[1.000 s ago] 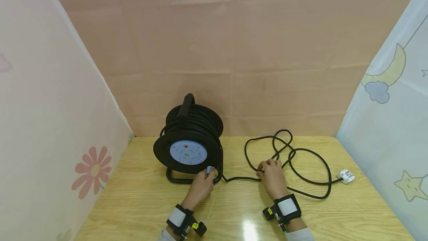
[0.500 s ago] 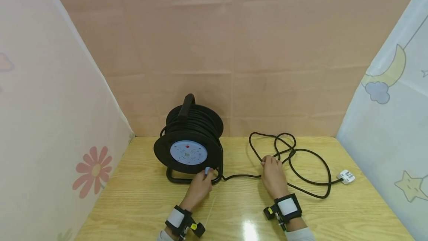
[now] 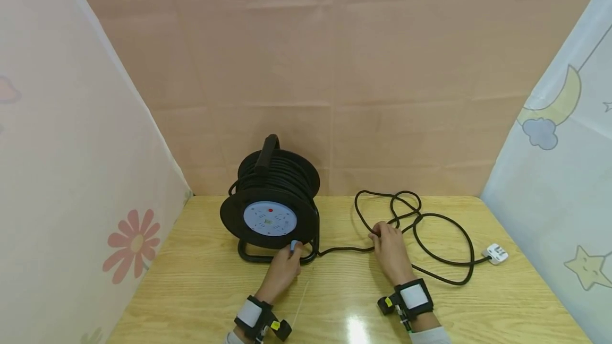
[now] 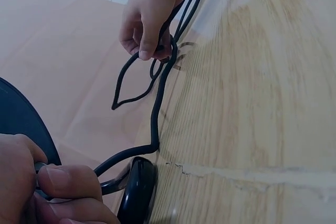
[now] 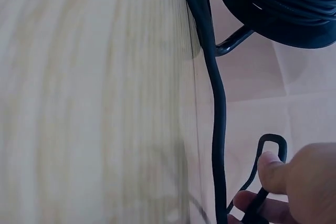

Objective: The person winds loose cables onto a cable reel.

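Observation:
A black cable reel [image 3: 234,214] stands at the left of the table, with a pale blue socket panel [image 3: 270,218] on its front. My left hand [image 3: 284,268] grips the small blue crank knob [image 3: 294,245] low on the reel's front disc; in the left wrist view its curled fingers [image 4: 71,182] mostly hide the knob. From the reel's base a black cable [image 3: 346,249] runs right across the table to my right hand [image 3: 391,251]. That hand pinches the cable between thumb and fingers, as both wrist views show. The cable's white plug [image 3: 495,253] lies at the far right.
Loose cable loops [image 3: 449,217] lie behind and right of my right hand. The reel's tubular stand [image 3: 255,258] rests on the wooden table [image 3: 201,301]. A brown backdrop [image 3: 382,78] rises behind, with patterned white sheets on both sides.
The crank knob and my left hand have shifted slightly left and down, and the panel's red dot slightly right. The left cable loop moved right, then slightly back; my right hand rose a little.

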`<move>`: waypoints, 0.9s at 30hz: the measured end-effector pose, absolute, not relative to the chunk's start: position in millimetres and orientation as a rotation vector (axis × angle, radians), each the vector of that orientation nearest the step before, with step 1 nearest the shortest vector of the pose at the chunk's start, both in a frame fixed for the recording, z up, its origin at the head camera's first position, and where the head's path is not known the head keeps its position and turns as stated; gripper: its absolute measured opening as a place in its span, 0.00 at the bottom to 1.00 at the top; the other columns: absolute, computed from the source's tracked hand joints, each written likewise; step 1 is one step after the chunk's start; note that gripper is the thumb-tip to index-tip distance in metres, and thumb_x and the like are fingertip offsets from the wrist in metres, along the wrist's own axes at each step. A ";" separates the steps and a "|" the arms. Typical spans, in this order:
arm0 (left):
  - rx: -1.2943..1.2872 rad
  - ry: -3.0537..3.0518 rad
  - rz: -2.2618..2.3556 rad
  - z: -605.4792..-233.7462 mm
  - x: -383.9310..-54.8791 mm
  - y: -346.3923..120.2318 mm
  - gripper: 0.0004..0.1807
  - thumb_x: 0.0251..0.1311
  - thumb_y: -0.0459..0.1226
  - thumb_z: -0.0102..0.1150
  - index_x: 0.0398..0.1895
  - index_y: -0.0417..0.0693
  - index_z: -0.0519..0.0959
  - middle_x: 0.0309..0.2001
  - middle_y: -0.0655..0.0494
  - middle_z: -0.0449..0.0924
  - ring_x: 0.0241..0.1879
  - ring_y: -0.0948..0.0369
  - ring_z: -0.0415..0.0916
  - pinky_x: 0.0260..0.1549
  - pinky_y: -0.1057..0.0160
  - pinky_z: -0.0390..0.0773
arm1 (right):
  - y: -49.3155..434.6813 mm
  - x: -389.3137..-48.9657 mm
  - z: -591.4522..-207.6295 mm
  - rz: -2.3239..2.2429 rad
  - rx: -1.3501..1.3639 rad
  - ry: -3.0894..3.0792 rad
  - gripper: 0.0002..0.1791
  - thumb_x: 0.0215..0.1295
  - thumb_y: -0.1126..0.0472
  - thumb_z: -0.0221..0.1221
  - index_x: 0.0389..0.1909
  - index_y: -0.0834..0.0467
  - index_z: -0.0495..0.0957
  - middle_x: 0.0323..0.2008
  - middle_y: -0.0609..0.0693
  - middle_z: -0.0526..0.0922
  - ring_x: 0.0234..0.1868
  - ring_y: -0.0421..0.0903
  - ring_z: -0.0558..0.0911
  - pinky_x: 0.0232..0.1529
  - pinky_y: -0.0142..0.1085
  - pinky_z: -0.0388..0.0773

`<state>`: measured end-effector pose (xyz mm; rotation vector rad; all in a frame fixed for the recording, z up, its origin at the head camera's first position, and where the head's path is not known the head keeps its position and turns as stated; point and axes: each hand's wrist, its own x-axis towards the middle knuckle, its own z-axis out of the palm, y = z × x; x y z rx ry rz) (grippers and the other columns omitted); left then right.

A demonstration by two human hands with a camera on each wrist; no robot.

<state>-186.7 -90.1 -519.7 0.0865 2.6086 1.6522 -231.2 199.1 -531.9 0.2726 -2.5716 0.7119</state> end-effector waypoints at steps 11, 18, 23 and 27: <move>0.080 2.604 1.655 -521.6 -187.3 -91.8 0.29 0.73 0.59 0.35 0.19 0.50 0.65 0.12 0.62 0.63 0.11 0.65 0.59 0.15 0.66 0.61 | 199.1 -228.2 -527.1 0.766 0.214 -2.501 0.07 0.64 0.66 0.61 0.38 0.61 0.71 0.35 0.54 0.75 0.41 0.55 0.72 0.36 0.46 0.74; 0.051 2.665 1.594 -525.3 -187.0 -98.2 0.28 0.74 0.58 0.35 0.21 0.50 0.66 0.13 0.61 0.66 0.12 0.64 0.62 0.15 0.65 0.62 | 198.8 -227.9 -525.2 0.807 0.188 -2.463 0.07 0.66 0.68 0.58 0.41 0.62 0.71 0.38 0.56 0.75 0.44 0.55 0.72 0.38 0.47 0.75; 0.047 2.707 1.566 -525.8 -185.8 -104.0 0.28 0.74 0.57 0.36 0.20 0.50 0.67 0.13 0.61 0.66 0.12 0.64 0.62 0.14 0.64 0.62 | 197.8 -228.2 -524.5 0.854 0.159 -2.445 0.06 0.67 0.67 0.58 0.41 0.62 0.71 0.38 0.56 0.74 0.44 0.54 0.72 0.39 0.47 0.74; 0.035 2.711 1.550 -524.9 -185.5 -107.6 0.29 0.74 0.58 0.36 0.19 0.50 0.67 0.13 0.61 0.66 0.12 0.64 0.62 0.15 0.64 0.62 | 197.5 -227.6 -523.9 0.890 0.144 -2.444 0.07 0.67 0.66 0.58 0.41 0.63 0.71 0.38 0.56 0.74 0.42 0.54 0.72 0.37 0.47 0.73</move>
